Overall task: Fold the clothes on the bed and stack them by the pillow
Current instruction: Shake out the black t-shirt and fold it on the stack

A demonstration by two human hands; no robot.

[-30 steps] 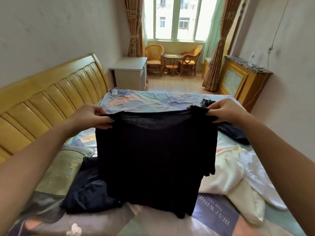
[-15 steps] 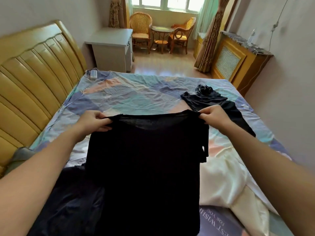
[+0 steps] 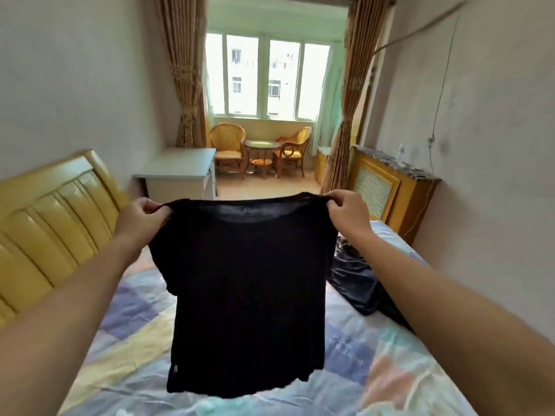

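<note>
Sunlit and narrow, the bedroom ends at a far window with 2 wicker chairs (image 3: 228, 148) and a small round table between them. Nearer, a patchwork sheet covers the bed (image 3: 126, 334), with a yellow headboard (image 3: 51, 223) along the left.

Both hands hold a black shirt (image 3: 246, 292) up over the bed by its shoulders: the left hand (image 3: 141, 219) pinches one shoulder and the right hand (image 3: 348, 214) pinches the other, each grip closed on the cloth. Held this way the shirt hangs flat and straight, hem just above the sheet, which likely serves to shake out creases and square it before it is laid down for folding.

A second dark garment (image 3: 357, 283) lies crumpled on the right of the bed, not yet folded. No pillow shows.

No brand or writing is legible anywhere in view.
</note>
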